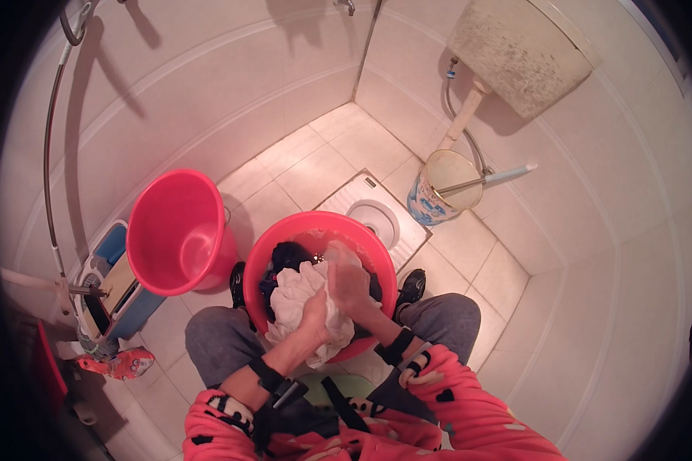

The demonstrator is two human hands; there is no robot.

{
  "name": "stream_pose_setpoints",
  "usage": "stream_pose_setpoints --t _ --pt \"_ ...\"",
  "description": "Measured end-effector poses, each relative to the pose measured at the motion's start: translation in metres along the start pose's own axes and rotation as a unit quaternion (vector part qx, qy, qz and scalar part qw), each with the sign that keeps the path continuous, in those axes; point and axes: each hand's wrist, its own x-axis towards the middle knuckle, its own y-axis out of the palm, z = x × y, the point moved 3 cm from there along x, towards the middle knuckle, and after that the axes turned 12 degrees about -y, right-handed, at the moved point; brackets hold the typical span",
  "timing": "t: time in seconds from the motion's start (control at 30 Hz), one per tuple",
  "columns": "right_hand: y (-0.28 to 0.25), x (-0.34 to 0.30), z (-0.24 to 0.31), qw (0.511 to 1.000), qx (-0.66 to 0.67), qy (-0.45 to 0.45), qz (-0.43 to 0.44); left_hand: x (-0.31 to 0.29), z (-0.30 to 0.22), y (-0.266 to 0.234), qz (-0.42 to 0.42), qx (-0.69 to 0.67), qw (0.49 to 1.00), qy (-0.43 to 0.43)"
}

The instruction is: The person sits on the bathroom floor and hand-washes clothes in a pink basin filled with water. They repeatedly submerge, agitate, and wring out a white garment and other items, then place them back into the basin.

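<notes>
A wide red basin [257, 237] stands on the floor between my feet. Dark wet clothes [291, 253] and some water lie inside it. Bunched over the basin is a white cloth [288, 296], part of it hanging over the near rim. My left hand [314, 316] is closed on its near side, thumb pointing away from me. My right hand [349, 289] grips it from the right, close beside the left; its fingertips are partly hidden in the folds. What kind of garment the cloth is, I cannot tell.
A deep red bucket [181, 230] stands left of the basin, beside a blue mop bucket [134, 307] and a red packet [119, 363]. Beyond the basin is a squat toilet [396, 206]. A patterned pail [430, 201] holding a long-handled tool stands below the cistern [519, 58].
</notes>
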Motion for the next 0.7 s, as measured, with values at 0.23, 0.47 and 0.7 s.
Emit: stream_pose_setpoints --t 0.23,0.47,0.7 --pt "0.01 -0.014 0.01 0.987 0.122 -0.03 0.1 -0.026 -0.028 0.019 -0.171 0.066 0.968 0.169" --pt "-0.005 -0.003 0.001 0.993 -0.059 -0.043 -0.094 -0.019 -0.005 0.018 -0.11 0.091 0.989 0.024" --pt "0.004 -0.009 0.017 0.991 0.084 -0.077 0.067 -0.01 -0.015 0.0 -0.067 0.048 0.989 0.123"
